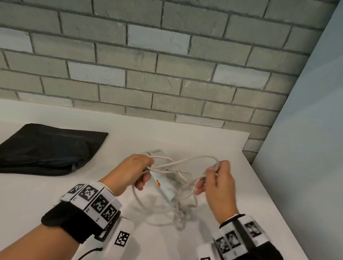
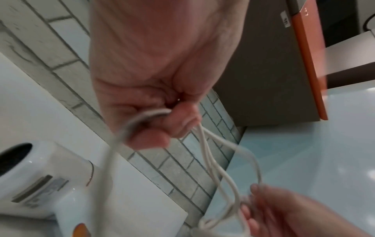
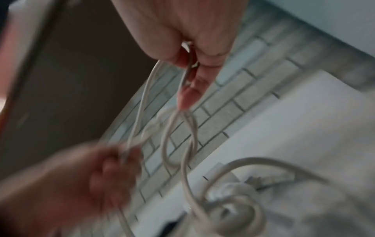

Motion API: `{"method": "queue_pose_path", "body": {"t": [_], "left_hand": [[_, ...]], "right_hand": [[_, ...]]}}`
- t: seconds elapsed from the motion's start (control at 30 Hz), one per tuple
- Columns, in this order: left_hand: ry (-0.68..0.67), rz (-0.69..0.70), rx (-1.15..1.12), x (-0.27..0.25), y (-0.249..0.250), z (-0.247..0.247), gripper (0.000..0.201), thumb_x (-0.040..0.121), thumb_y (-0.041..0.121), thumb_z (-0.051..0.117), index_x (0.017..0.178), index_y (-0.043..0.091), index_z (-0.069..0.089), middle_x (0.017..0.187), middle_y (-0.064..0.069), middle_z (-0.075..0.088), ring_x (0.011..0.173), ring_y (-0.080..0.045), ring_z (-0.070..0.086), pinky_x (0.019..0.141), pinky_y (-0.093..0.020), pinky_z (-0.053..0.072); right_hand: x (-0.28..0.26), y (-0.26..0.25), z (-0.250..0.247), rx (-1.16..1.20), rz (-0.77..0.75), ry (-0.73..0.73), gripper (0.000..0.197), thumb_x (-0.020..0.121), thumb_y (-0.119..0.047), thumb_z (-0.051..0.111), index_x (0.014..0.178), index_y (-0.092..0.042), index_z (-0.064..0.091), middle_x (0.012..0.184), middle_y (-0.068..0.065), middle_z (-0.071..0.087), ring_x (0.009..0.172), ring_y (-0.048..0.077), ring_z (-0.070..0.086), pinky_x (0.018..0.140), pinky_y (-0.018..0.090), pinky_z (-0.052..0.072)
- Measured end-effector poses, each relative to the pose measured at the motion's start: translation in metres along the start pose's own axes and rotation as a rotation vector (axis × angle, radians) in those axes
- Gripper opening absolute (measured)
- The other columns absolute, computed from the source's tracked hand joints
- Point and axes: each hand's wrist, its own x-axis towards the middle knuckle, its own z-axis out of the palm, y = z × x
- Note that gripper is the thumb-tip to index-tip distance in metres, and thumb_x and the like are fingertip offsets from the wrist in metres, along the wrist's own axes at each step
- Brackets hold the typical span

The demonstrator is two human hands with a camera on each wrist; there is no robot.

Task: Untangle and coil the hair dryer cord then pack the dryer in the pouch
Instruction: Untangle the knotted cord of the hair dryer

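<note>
A white table [image 1: 29,209] runs up to a grey brick wall [image 1: 153,53], with a pale blue panel [image 1: 327,126] closing the right side. On the table's far left lies the black pouch [image 1: 42,149], flat, its zipper edge toward the near side; whether anything is in it cannot be told.

Both hands are raised over the table's middle with the white cord [image 1: 184,163] strung between them. The left hand [image 1: 134,170] has its fingers curled round several strands; the left wrist view shows a loop passing through the closed fist. The right hand [image 1: 218,182] pinches a bend of the cord between thumb and fingertips [image 3: 188,94], the other fingers loosely bent.

The dryer [image 1: 166,185], white with an orange switch, lies on the table below and between the hands, partly hidden by the left hand and by the cord crossing in front of it. More cord sags from the hands and lies in tangled loops on the table just near of the dryer, touching it. The pouch is well apart from the dryer, to its left.
</note>
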Motion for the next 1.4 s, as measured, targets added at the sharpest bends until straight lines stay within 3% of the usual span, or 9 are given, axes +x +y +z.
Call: {"method": "queue_pose_path", "body": {"t": [0.13, 0.37, 0.5, 0.67, 0.87, 1.0, 1.2, 1.3, 1.4], "left_hand": [[0.012, 0.002, -0.044, 0.001, -0.002, -0.001, 0.028, 0.093, 0.014, 0.040, 0.066, 0.012, 0.044, 0.049, -0.002, 0.041, 0.032, -0.011, 0.036, 0.046, -0.026, 0.043], [0.072, 0.267, 0.186, -0.003, 0.011, 0.022, 0.035, 0.093, 0.018, 0.040, 0.058, 0.017, 0.039, 0.052, 0.004, 0.039, 0.045, -0.012, 0.037, 0.052, -0.031, 0.034], [0.100, 0.413, 0.273, -0.008, 0.026, 0.032, 0.030, 0.092, 0.018, 0.042, 0.062, 0.015, 0.038, 0.056, 0.000, 0.040, 0.056, -0.020, 0.041, 0.061, -0.037, 0.036], [0.146, 0.411, 0.205, -0.004, 0.029, 0.017, 0.029, 0.092, 0.018, 0.044, 0.063, 0.014, 0.042, 0.056, -0.001, 0.043, 0.053, -0.018, 0.044, 0.057, -0.033, 0.038], [0.230, 0.361, 0.128, 0.007, 0.020, -0.009, 0.029, 0.092, 0.017, 0.045, 0.064, 0.013, 0.038, 0.058, -0.001, 0.040, 0.053, -0.017, 0.040, 0.065, -0.039, 0.043], [0.236, 0.382, 0.199, 0.006, 0.019, -0.011, 0.029, 0.092, 0.022, 0.045, 0.072, 0.001, 0.041, 0.063, -0.004, 0.042, 0.058, -0.019, 0.044, 0.071, -0.047, 0.050], [0.204, 0.385, 0.351, 0.005, 0.016, 0.002, 0.027, 0.091, 0.023, 0.047, 0.069, 0.009, 0.042, 0.059, -0.002, 0.042, 0.059, -0.020, 0.042, 0.071, -0.050, 0.048], [0.167, 0.373, 0.357, 0.004, 0.019, 0.012, 0.026, 0.091, 0.024, 0.046, 0.068, 0.011, 0.042, 0.060, -0.002, 0.043, 0.061, -0.021, 0.045, 0.072, -0.050, 0.049], [0.114, 0.355, 0.342, 0.002, 0.023, 0.019, 0.027, 0.091, 0.024, 0.045, 0.068, 0.010, 0.043, 0.059, -0.003, 0.043, 0.057, -0.022, 0.046, 0.065, -0.046, 0.049]], "right_hand": [[0.017, 0.013, -0.021, 0.163, 0.317, -0.005, 0.030, 0.086, 0.012, 0.033, 0.100, -0.014, 0.036, 0.077, 0.011, 0.050, 0.064, 0.022, 0.056, 0.049, 0.025, 0.049], [0.004, -0.018, -0.013, -0.797, -0.487, -0.291, 0.056, 0.074, -0.012, 0.066, 0.125, -0.018, 0.045, 0.118, 0.000, 0.048, 0.099, 0.014, 0.032, 0.085, 0.024, 0.031], [0.003, -0.039, 0.000, -0.808, -0.405, -0.365, 0.032, 0.089, -0.033, 0.051, 0.113, -0.012, 0.048, 0.093, 0.010, 0.063, 0.085, 0.029, 0.055, 0.071, 0.035, 0.038], [0.013, -0.035, -0.026, -0.249, -0.337, -0.320, 0.017, 0.087, -0.011, 0.051, 0.070, -0.015, 0.055, 0.047, -0.010, 0.050, 0.044, 0.005, 0.042, 0.047, 0.016, 0.032], [0.039, 0.005, -0.058, 0.700, 0.343, 0.089, 0.034, 0.095, -0.012, 0.029, 0.063, -0.013, 0.041, 0.031, -0.011, 0.023, 0.027, 0.005, 0.019, 0.035, 0.012, 0.019], [0.034, 0.022, -0.052, 0.220, 0.490, 0.049, 0.017, 0.094, -0.012, 0.037, 0.082, -0.012, 0.049, 0.056, 0.004, 0.043, 0.048, 0.014, 0.041, 0.050, 0.027, 0.035], [0.013, -0.022, -0.026, -0.743, -0.290, -0.090, 0.081, 0.077, -0.025, 0.066, 0.142, -0.019, 0.019, 0.142, 0.014, 0.032, 0.134, 0.030, 0.024, 0.109, 0.045, 0.022], [0.004, -0.036, -0.002, -0.996, -0.544, -0.111, 0.076, 0.079, -0.029, 0.063, 0.142, -0.020, 0.022, 0.150, 0.019, 0.023, 0.142, 0.033, 0.009, 0.111, 0.052, 0.011], [0.006, -0.043, 0.008, -1.091, -0.370, -0.198, 0.061, 0.089, -0.034, 0.050, 0.142, -0.022, 0.023, 0.147, 0.020, 0.025, 0.139, 0.036, 0.018, 0.109, 0.053, 0.019]]}}
